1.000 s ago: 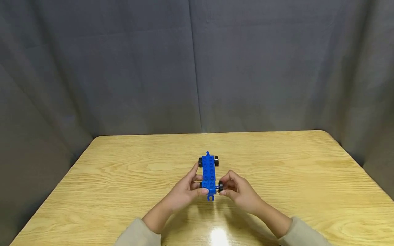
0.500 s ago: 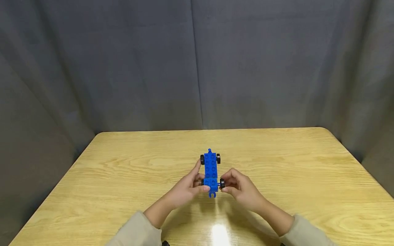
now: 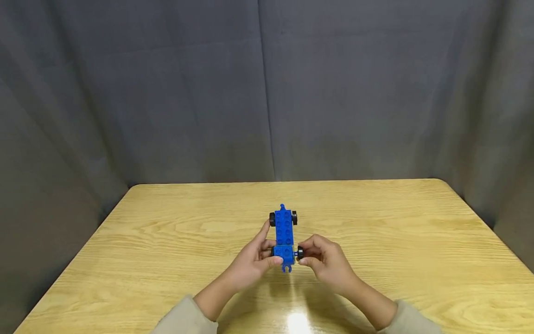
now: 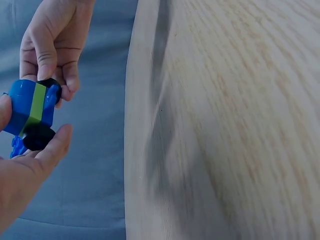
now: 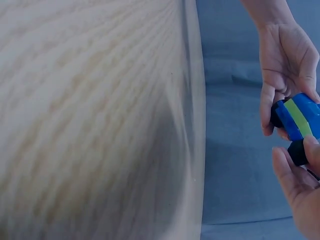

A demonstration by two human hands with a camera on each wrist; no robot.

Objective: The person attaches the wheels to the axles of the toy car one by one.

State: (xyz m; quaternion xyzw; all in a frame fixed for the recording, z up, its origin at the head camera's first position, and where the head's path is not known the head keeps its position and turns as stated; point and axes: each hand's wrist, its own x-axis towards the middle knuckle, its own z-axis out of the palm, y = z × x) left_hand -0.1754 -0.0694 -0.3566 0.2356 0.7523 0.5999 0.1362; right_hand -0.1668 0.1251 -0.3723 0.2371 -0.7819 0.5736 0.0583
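Note:
My left hand [image 3: 248,266] grips a blue toy brick car [image 3: 284,227] above the table, its thumb on top of the raised block at the near end and its fingers along the left side. With thumb and fingers, my right hand [image 3: 333,266] pinches the near right black wheel [image 3: 300,253]. That wheel stands out from the body on a short blue axle [image 3: 295,253]. At the far end two more black wheels flank the studded chassis. Both wrist views show a yellow-green layer [image 4: 37,102] in the near block. The near left wheel is mostly hidden in the head view.
The wood-grain table [image 3: 167,232] stretches out beneath the hands, with a bright reflection near its front edge. Dark grey curtains [image 3: 187,93] hang behind it and along both sides.
The head view shifts slightly up and back down. Both hands keep the same hold on the car and its wheel, with no clear movement between them.

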